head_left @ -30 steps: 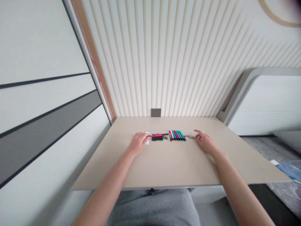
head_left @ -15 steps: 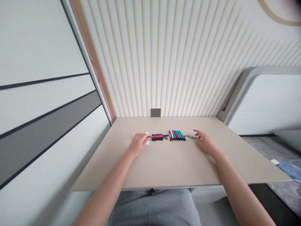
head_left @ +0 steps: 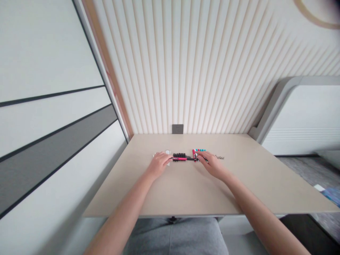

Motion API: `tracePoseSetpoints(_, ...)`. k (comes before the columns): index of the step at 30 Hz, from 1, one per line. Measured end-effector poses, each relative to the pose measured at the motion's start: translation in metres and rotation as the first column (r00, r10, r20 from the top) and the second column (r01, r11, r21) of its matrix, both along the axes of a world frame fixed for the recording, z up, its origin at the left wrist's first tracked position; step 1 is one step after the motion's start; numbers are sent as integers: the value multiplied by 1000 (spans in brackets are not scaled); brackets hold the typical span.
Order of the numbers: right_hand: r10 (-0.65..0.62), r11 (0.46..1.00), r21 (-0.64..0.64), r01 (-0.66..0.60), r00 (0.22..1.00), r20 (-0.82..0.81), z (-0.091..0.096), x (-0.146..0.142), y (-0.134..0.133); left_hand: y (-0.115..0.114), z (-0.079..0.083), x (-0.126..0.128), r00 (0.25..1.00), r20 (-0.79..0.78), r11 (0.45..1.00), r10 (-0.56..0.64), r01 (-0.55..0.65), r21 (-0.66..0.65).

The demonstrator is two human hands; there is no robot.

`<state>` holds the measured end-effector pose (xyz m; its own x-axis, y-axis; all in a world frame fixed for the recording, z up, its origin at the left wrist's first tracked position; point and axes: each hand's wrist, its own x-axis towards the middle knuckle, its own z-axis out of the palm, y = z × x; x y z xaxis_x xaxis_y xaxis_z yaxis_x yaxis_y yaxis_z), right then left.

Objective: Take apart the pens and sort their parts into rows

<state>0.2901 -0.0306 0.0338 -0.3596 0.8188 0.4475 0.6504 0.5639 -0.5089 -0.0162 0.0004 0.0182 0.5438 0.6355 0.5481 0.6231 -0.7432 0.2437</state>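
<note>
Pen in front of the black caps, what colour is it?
The pen is pinkish red with a black end. It shows best in the head view.

Beyond the fingertips (head_left: 162, 154), a beige tabletop (head_left: 212, 145) meets a fluted cream wall (head_left: 202, 71) fitted with a grey socket plate (head_left: 177, 129); left of the fingers, a white panel wall (head_left: 47, 60) banded in grey and black; right of them, a grey-framed white cabinet (head_left: 300, 117) above grey carpet (head_left: 297, 168).
</note>
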Motion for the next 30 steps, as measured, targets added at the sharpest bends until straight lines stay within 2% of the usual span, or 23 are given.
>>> tracePoseSetpoints(2,94,989,-116,-90,995,22,6,-17,5,0,1,0,1000,-2,1000,-4,4,3)
tracePoseSetpoints(4,136,968,-220,-124,990,39,10,-28,12,-1,2,-1,1000,-3,1000,1,-1,-1)
tracePoseSetpoints(7,155,952,-275,-134,986,57,6,-38,23,-1,3,-2,1000,0,1000,18,-18,-22)
tracePoseSetpoints(13,23,990,-142,-15,998,53,-17,-41,24,0,-1,0,999,-50,998,-10,7,-61)
tracePoseSetpoints(17,12,998,67,-21,991,132,-18,-38,17,0,-2,2,996,-82,996,-44,37,-79)
tracePoseSetpoints(20,-19,986,166,-9,986,165,-15,-39,12,0,-1,1,995,-90,995,-47,39,-91)
tracePoseSetpoints(25,-49,977,214,22,991,122,-12,-43,4,0,-1,-1,1000,-4,995,22,-22,-96)
tracePoseSetpoints(30,-2,987,158,-16,993,114,-15,-40,5,2,-3,-1,999,3,997,32,-32,-75)
